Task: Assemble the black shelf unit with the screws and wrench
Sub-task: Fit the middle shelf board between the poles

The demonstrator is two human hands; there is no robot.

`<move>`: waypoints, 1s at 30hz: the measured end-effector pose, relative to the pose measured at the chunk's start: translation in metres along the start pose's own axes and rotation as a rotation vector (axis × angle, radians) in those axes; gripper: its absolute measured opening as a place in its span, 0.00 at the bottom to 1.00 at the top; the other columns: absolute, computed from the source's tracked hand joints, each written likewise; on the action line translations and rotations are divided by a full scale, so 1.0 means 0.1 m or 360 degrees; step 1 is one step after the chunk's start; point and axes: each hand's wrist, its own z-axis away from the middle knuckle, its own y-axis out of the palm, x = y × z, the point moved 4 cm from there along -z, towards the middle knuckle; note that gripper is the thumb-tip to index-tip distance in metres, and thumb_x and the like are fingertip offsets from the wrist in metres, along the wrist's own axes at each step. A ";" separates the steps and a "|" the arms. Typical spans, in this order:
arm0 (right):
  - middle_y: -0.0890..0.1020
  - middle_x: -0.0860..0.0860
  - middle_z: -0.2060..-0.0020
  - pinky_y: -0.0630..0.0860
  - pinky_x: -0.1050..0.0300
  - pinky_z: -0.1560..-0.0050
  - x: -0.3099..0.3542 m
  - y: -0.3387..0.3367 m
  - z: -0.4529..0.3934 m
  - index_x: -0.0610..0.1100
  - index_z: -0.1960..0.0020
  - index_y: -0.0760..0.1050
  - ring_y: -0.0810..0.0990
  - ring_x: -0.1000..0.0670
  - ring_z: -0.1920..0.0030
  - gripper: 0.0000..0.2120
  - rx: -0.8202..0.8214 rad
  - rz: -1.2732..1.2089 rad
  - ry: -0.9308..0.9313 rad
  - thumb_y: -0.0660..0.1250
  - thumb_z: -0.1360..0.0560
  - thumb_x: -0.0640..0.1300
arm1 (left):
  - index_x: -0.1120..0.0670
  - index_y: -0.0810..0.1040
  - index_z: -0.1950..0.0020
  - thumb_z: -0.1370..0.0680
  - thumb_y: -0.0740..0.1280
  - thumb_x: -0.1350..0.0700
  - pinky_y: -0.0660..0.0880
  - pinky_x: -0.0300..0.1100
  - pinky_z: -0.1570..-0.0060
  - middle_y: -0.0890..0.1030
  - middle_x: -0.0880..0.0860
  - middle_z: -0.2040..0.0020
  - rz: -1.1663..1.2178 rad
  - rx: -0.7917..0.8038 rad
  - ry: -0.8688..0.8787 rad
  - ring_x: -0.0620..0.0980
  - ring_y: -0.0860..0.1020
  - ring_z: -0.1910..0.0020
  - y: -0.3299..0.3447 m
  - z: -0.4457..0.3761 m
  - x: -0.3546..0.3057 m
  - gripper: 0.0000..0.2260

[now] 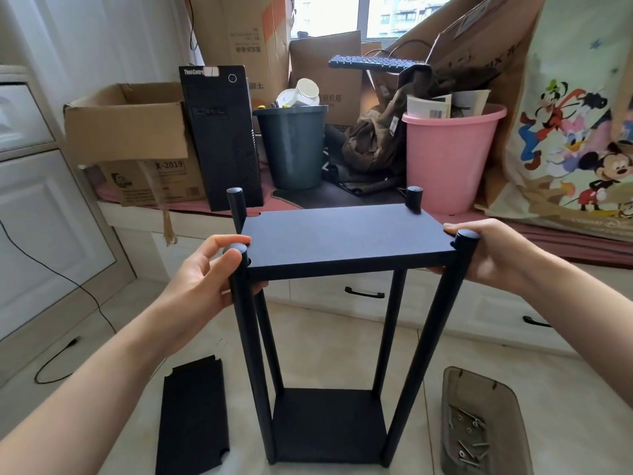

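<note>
Both hands steadying the upper board of the black shelf unit (329, 303).
Left hand (202, 275) fingers clamped on the near-left post; right hand (493, 255) gripping the near-right post and board edge (spare board (193, 416) lies below left; screws (471, 437) in tray below right).

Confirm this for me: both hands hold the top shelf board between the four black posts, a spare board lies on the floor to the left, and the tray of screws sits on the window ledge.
Not the ledge: the head view shows the tray of screws on the floor, right of the unit. The rest stands.
</note>
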 end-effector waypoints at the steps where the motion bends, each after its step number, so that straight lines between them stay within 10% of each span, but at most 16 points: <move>1: 0.85 0.44 0.59 0.82 0.50 0.61 -0.04 -0.01 -0.01 0.37 0.49 0.77 0.85 0.46 0.62 0.11 -0.0005 0.0010 0.0021 0.57 0.21 0.38 | 0.48 0.78 0.38 0.41 0.78 0.29 0.82 0.51 0.45 0.85 0.51 0.47 0.0001 -0.0010 0.0015 0.60 0.84 0.47 0.00 0.00 0.02 0.37; 14: 0.75 0.46 0.64 0.78 0.59 0.66 -0.45 -0.28 -0.28 0.42 0.59 0.73 0.76 0.49 0.65 0.08 -0.0198 0.0001 0.0018 0.60 0.22 0.36 | 0.51 0.72 0.30 0.43 0.81 0.32 0.82 0.45 0.48 0.85 0.52 0.46 -0.0012 -0.0005 -0.0035 0.60 0.84 0.45 -0.05 0.06 0.41 0.48; 30: 0.76 0.46 0.60 0.78 0.58 0.63 -0.92 -0.40 -0.35 0.39 0.49 0.74 0.76 0.49 0.62 0.03 -0.0211 0.0086 0.0021 0.62 0.21 0.37 | 0.33 0.75 0.36 0.41 0.81 0.36 0.78 0.47 0.42 0.83 0.39 0.45 -0.0328 0.0117 -0.0218 0.48 0.81 0.39 -0.17 0.17 0.92 0.35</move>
